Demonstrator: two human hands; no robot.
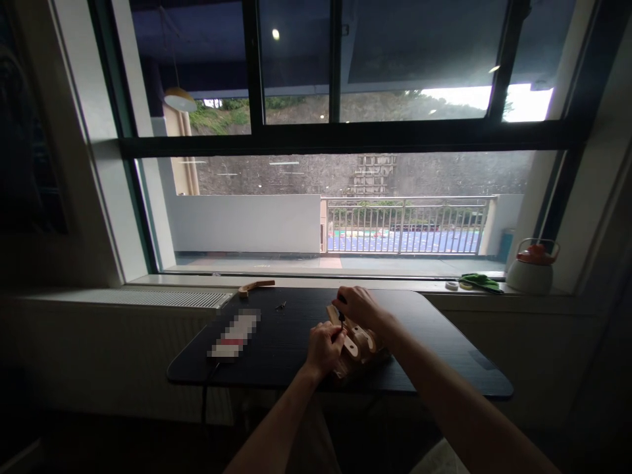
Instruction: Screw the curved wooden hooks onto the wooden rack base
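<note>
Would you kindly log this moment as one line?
right hand: holding dark tool, pointing down | left hand: at wooden assembly, beside tool's lower end | table: bent wooden piece at far edge

It's an indoor room by a window, but honestly I can't tell if it's a home, office or school. Big dark-framed window (355,137) across the middle, small dark tabletop (434,359) below it with a wooden assembly (351,347) on top, so kinda a casual work spot. Orange-lidded pot (530,275) on the windowsill (306,282) at right, slatted grille (175,299) at left, metal railing (403,227) outside, right of centre.
</note>
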